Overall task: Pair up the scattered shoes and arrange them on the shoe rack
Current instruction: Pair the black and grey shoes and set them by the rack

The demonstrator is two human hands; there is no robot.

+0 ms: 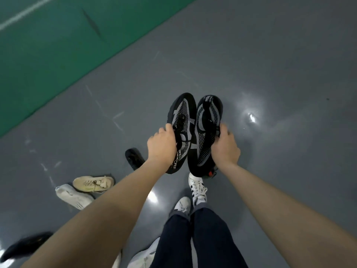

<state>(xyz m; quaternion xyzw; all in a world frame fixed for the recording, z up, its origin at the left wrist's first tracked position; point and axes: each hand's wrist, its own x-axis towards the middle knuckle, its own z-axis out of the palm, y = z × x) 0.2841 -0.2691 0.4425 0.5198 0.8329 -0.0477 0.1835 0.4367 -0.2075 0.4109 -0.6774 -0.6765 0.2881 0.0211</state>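
A: Entry, one pair in hand. A black mesh shoe [180, 130] is held by the left hand [161, 145], the grip clamped on its outer side near the collar. Its mate [206, 132] is held the same way by the right hand [225, 147], fingers closed round the outer edge.

B: Why side by side, toes forward?

A: The two are brought together, inner sides touching, above the grey floor [270, 64]. It is judged that the match is being checked: same dotted mesh, same grey bands, mirrored shapes. Held so, they can be set down as a pair in one move.

B: Rack located?

A: Not in view. Still on the floor: a beige sneaker [93, 184] just beside a white shoe [74, 196], and a black shoe [134, 158] near the left wrist. A dark shape [25, 246] at lower left is possibly another shoe; blur prevents certainty.

B: Progress?

A: Early, by estimate; several remain unpaired.
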